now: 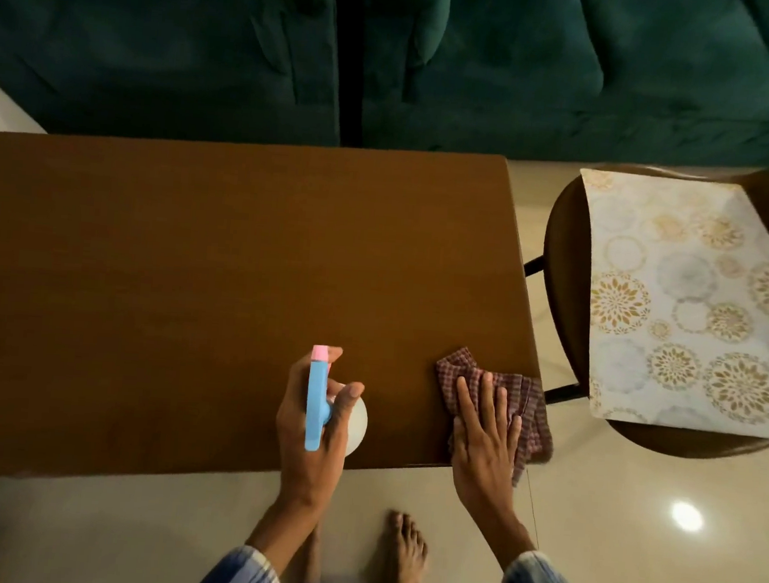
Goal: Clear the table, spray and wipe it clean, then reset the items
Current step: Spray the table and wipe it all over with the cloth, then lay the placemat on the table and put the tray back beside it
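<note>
The blue plastic spray bottle with a pink nozzle and white rounded body (318, 405) is sitting upright inside the left hand (312, 428), above the near part of the brown wooden table (190, 276). The fingers are wrapping the neck, closed firmly on the bottle, with the forefinger lying beside the pink tip and the thumb crossing the white body. The nozzle is pointing away from the person, across the tabletop.

The red-and-white checked cloth (503, 402) is lying crumpled on the near right corner of the table, partly hanging over the edge. The right hand (484, 437) is pressing flat on it, fingers extended and spread, not gripping.

Beside the table's right end, a patterned white-and-gold placemat (690, 301) is resting on a round brown chair seat (564, 268). A dark green sofa (483, 60) is standing beyond the table.
</note>
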